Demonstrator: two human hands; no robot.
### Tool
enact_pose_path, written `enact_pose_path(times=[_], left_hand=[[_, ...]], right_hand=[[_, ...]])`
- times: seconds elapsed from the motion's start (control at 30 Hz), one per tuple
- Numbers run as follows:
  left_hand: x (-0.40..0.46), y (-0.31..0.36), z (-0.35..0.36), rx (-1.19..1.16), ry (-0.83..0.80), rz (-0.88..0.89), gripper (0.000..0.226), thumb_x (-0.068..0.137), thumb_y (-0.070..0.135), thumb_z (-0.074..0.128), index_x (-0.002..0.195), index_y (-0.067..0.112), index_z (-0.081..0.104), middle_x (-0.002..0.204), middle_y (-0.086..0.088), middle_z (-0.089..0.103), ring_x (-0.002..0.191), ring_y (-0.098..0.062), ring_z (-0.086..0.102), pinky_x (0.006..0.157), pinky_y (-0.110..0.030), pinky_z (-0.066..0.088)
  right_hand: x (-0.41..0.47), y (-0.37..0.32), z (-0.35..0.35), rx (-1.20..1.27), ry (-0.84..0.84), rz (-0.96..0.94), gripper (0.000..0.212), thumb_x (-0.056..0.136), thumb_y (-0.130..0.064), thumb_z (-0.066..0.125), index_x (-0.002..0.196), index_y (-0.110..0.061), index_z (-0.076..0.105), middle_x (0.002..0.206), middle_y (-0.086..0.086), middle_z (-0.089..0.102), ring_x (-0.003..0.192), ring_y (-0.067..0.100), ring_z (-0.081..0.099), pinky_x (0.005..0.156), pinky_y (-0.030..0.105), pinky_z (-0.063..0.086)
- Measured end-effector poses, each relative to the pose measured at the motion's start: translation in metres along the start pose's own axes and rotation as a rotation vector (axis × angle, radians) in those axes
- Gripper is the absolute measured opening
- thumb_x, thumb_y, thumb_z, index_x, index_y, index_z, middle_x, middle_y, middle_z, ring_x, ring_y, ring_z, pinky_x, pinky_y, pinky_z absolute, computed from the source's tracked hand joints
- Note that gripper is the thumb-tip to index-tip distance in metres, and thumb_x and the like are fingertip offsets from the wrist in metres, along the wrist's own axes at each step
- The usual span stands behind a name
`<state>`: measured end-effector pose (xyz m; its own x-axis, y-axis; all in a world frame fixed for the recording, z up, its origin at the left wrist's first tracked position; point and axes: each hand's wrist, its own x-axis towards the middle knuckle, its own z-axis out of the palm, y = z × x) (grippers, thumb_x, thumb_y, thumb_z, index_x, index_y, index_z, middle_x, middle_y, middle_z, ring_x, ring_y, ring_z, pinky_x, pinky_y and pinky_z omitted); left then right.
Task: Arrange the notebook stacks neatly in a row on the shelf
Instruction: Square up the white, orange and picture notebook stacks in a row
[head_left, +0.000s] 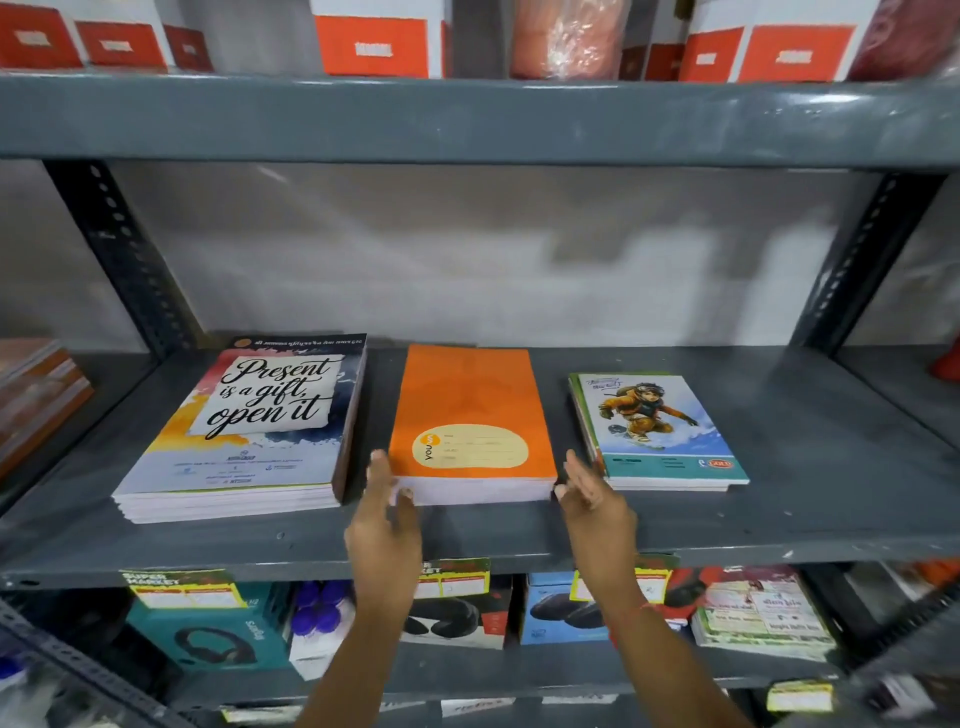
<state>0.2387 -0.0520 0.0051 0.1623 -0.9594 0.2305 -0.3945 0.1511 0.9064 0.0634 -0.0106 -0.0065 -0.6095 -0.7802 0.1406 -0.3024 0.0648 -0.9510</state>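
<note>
**Hands bracket the middle stack**

Fingers of the left hand (387, 512) and right hand (592, 499) are spread wide, holding nothing, flanking the orange stack (470, 415) mid-shelf (779, 519). An uneven squeeze could skew it or nudge the "Present is a gift, open it" stack (249, 431). The orange cover reads "YOU"; the snowboarder stack (660, 431) sits right.

We observe even, moderately bright indoor light with soft shadows on the grey shelf (779, 467) beside the notebook stacks (470, 415), and glare on the plastic-wrapped bundle (569, 36) above. We note wide-angle bowing of the shelf edges. The centre is sharp, while both hands (384, 525) and the frame margins show blur.
</note>
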Motion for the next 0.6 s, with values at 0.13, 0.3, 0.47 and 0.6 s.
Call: enact_pose_path(times=[0.13, 0.3, 0.47, 0.6], left_hand=[[-0.04, 0.026, 0.05, -0.038, -0.25, 0.423, 0.055, 0.089, 0.032, 0.038, 0.14, 0.02, 0.025, 0.145, 0.005, 0.033, 0.134, 0.01, 0.025, 0.107, -0.001, 0.022], [-0.064, 0.064, 0.127, -0.084, -0.499, 0.16, 0.047, 0.096, 0.023, 0.04, 0.142, 0.014, 0.03, 0.138, 0.002, 0.048, 0.115, -0.006, 0.05, 0.079, 0.003, 0.034], [-0.052, 0.073, 0.171, -0.144, -0.467, -0.078, 0.051, 0.098, 0.022, 0.035, 0.145, 0.013, 0.02, 0.129, -0.003, 0.052, 0.105, -0.008, 0.045, 0.071, -0.007, 0.032], [-0.05, 0.072, 0.178, -0.159, -0.447, -0.116, 0.047, 0.097, 0.021, 0.037, 0.143, 0.016, 0.028, 0.128, -0.012, 0.055, 0.102, -0.011, 0.049, 0.075, -0.011, 0.042]], right_hand=[[0.011, 0.018, -0.06, 0.181, 0.443, -0.092, 0.022, 0.088, -0.001, 0.055, 0.104, -0.008, 0.069, 0.094, -0.018, 0.071, 0.091, 0.003, 0.065, 0.082, -0.001, 0.045], [0.047, 0.044, -0.134, 0.341, 0.541, 0.113, 0.028, 0.093, -0.011, 0.05, 0.104, -0.031, 0.066, 0.107, -0.02, 0.069, 0.107, -0.001, 0.057, 0.094, 0.008, 0.041], [0.071, 0.049, -0.151, 0.116, 0.048, 0.161, 0.048, 0.094, -0.025, 0.047, 0.141, -0.015, 0.04, 0.13, -0.002, 0.052, 0.118, 0.015, 0.047, 0.099, 0.025, 0.031], [0.083, 0.048, -0.157, 0.077, -0.176, 0.172, 0.052, 0.093, -0.026, 0.048, 0.143, -0.024, 0.034, 0.113, -0.007, 0.052, 0.107, 0.013, 0.048, 0.097, 0.029, 0.037]])
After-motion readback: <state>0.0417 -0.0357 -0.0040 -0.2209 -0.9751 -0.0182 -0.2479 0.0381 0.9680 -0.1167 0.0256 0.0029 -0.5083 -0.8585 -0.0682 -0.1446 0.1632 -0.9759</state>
